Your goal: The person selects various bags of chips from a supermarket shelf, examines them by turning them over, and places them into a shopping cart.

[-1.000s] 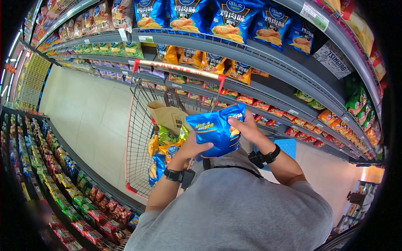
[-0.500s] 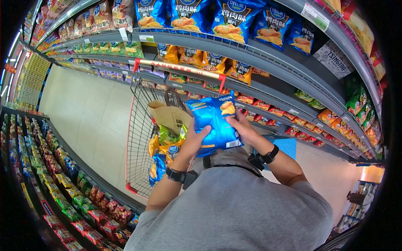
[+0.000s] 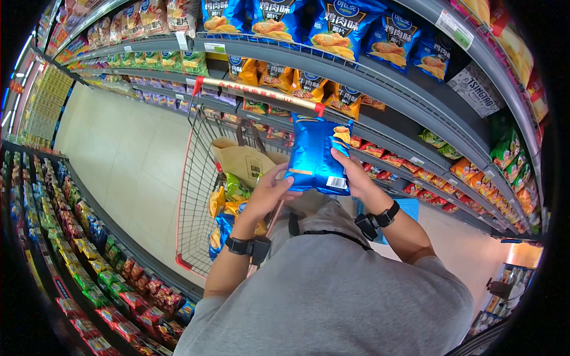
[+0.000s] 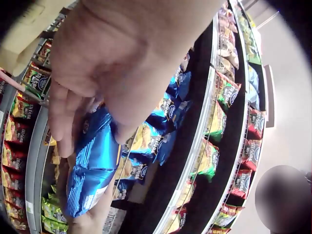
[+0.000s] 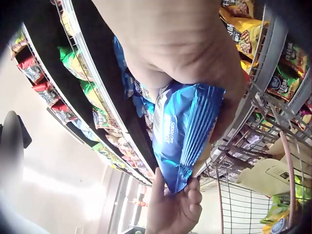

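A blue chip bag (image 3: 314, 155) is held up in front of the person's chest, its back with a white barcode facing them. On its right edge the right hand (image 3: 354, 174) grips it, thumb lying across the back. The left hand (image 3: 268, 193) holds the lower left corner between thumb and fingers. The left wrist view shows the bag's crimped end (image 4: 82, 190) below the left palm. From the right wrist, the bag (image 5: 178, 134) spans between both hands, with the left hand (image 5: 176, 207) at its far end.
To the left stands a shopping cart (image 3: 185, 202) holding a brown paper bag (image 3: 243, 161) and several yellow, green and blue chip bags. Ahead, the shelf carries a row of blue chip bags (image 3: 335, 26) above orange ones (image 3: 309, 83). Another snack shelf (image 3: 89, 249) lines the lower left.
The bag has turned from partly showing its printed front to showing its back, and has shifted up and forward. The left hand has slid to the lower left corner.
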A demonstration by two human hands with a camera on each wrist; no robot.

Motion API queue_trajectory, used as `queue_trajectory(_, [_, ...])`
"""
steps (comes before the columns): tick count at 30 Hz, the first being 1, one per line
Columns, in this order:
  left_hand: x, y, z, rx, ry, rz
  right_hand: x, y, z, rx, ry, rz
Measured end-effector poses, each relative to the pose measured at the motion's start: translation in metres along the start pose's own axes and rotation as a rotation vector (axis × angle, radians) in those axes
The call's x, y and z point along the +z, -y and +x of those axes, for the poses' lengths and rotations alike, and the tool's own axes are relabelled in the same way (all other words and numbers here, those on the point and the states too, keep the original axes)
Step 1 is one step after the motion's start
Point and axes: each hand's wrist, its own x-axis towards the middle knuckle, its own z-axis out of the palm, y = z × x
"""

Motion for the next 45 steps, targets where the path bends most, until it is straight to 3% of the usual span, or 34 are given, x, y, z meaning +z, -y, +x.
queue_trajectory(13, [-0.007, 0.001, -0.012, 0.083, 0.025, -0.094, 0.007, -0.003, 0.007, 0.079, -0.023, 0.070])
queue_trajectory(15, [-0.013, 0.008, -0.013, 0.081, 0.023, -0.099, 0.008, -0.008, 0.010, -0.040, -0.005, -0.032])
queue_trajectory(18, [-0.028, 0.038, -0.009, 0.160, -0.064, 0.176, 0.008, -0.023, 0.024, -0.237, -0.077, -0.310])
queue_trajectory(21, [-0.026, 0.049, -0.014, 0.253, -0.308, 0.392, 0.012, -0.036, 0.040, -0.392, -0.110, -0.568])
queue_trajectory(24, [-0.021, 0.045, -0.025, 0.250, -0.228, 0.228, 0.023, -0.053, 0.046, -0.466, -0.090, -0.780])
queue_trajectory(27, [-0.025, 0.055, -0.030, 0.246, -0.339, 0.115, 0.036, -0.073, 0.048, -0.482, 0.152, -0.799])
queue_trajectory(28, [-0.031, 0.059, -0.030, 0.253, -0.380, 0.088, 0.054, -0.073, 0.036, -0.439, 0.200, -0.775])
queue_trajectory(29, [-0.039, 0.064, -0.032, 0.257, -0.421, 0.060, 0.070, -0.063, 0.023, -0.268, 0.388, -0.665])
queue_trajectory(31, [-0.045, 0.066, -0.039, 0.242, -0.556, -0.036, 0.068, -0.074, 0.029, -0.281, 0.592, -0.864])
queue_trajectory(34, [-0.066, 0.076, -0.050, 0.282, -0.559, -0.206, 0.065, -0.087, 0.042, -0.145, 0.604, -0.768])
queue_trajectory(38, [-0.083, 0.094, -0.067, 0.166, -0.429, -0.468, 0.068, -0.106, 0.063, -0.244, 0.477, -0.730])
queue_trajectory(41, [-0.086, 0.099, -0.077, 0.061, -0.342, -0.543, 0.076, -0.109, 0.059, 0.209, 0.574, -0.679])
queue_trajectory(43, [-0.090, 0.099, -0.081, -0.025, -0.366, -0.506, 0.079, -0.119, 0.060, 0.248, 0.546, -0.719])
queue_trajectory(45, [-0.101, 0.120, -0.078, -0.074, -0.522, -0.311, 0.075, -0.130, 0.068, 0.283, 0.525, -0.787])
